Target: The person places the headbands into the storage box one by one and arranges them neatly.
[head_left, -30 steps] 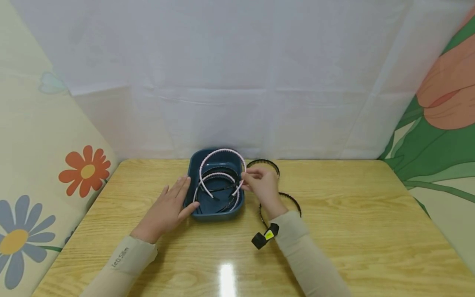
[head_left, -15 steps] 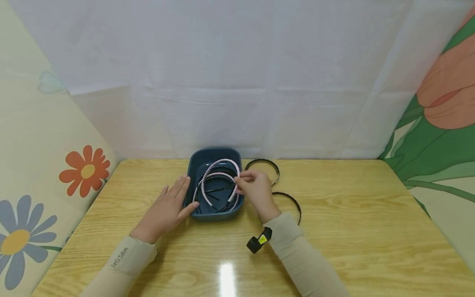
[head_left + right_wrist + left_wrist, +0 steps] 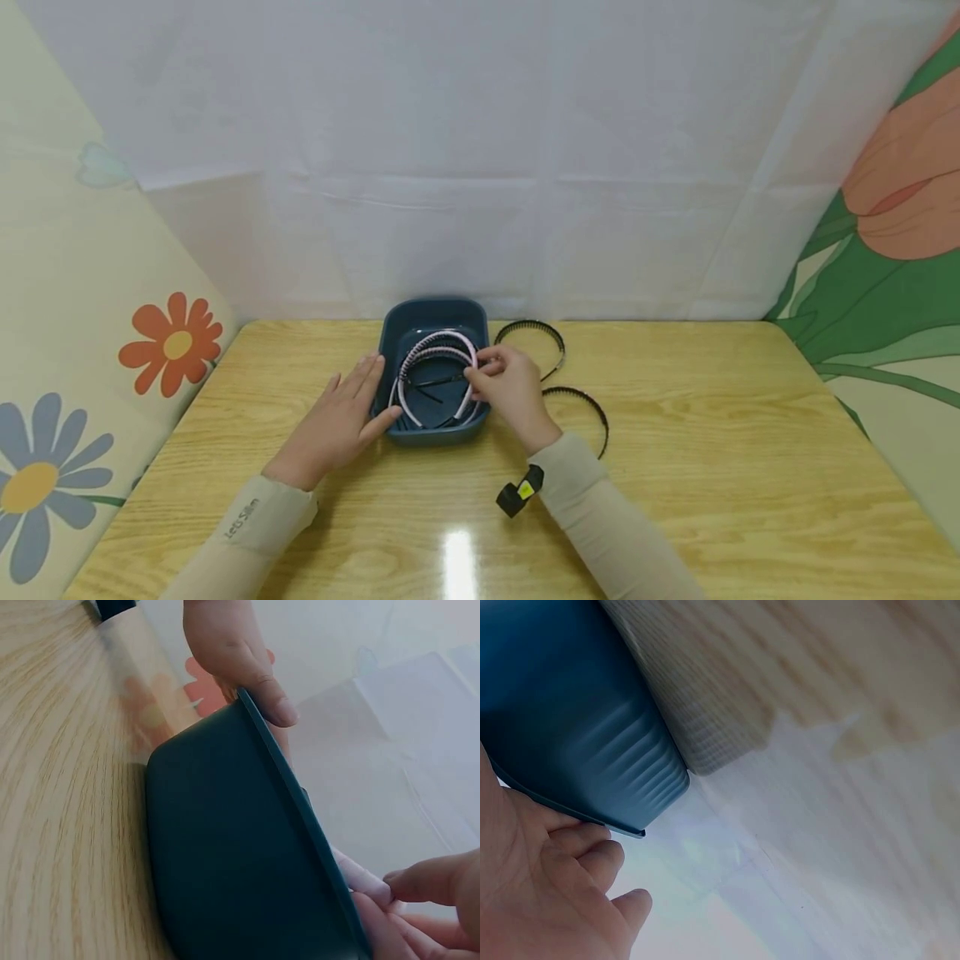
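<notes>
My right hand (image 3: 510, 396) pinches the right arm of a pink headband (image 3: 471, 350) between thumb and fingers. The band stands tilted inside a dark blue plastic bin (image 3: 437, 439), its lower ends near the bin's front. Behind it lie a second pale headband and several black ones, partly hidden. My left hand (image 3: 337, 425) rests along the bin's left rim, fingers mostly straight outside and thumb over the front corner. In the right wrist view the pink band (image 3: 362, 877) shows just past the rim, at my right fingertips.
Two black toothed headbands lie on the wooden table (image 3: 720, 467) right of the bin, the farther one (image 3: 537, 324) near the back edge and the nearer one (image 3: 596, 408) beside my right wrist. A white cloth (image 3: 480, 167) hangs behind the table.
My right hand has moved left and slightly down, lowering the pink headband deeper into the bin. My left hand has stayed at the rim.
</notes>
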### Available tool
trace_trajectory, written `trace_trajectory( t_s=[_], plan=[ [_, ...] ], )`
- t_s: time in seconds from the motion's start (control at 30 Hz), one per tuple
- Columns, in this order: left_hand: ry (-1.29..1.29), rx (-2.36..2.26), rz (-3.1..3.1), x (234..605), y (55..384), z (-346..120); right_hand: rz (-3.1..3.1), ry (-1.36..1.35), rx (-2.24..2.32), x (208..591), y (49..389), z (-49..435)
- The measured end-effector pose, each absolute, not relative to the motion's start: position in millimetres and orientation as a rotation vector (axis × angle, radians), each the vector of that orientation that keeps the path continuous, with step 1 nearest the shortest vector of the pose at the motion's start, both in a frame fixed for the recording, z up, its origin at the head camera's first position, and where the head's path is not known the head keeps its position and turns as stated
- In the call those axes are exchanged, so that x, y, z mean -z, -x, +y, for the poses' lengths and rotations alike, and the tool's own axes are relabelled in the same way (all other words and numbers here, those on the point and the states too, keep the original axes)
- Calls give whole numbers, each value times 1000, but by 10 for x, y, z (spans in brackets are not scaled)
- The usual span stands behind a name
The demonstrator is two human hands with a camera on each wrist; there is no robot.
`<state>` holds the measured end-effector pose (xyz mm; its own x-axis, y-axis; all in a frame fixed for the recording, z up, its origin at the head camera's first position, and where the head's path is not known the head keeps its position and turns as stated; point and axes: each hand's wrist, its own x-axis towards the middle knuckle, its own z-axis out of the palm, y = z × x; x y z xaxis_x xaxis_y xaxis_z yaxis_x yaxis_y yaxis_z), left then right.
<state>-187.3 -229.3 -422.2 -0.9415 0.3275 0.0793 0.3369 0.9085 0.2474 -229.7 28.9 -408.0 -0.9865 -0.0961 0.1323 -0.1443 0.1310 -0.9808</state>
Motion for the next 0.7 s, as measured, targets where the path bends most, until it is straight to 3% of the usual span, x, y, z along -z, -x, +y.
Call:
trace_trajectory(
  t_s=[0.7],
  plan=[
    [529,427,-3040,4226,1883,-2294,-2367,-357,-1837,4058,2347,533]
  ],
)
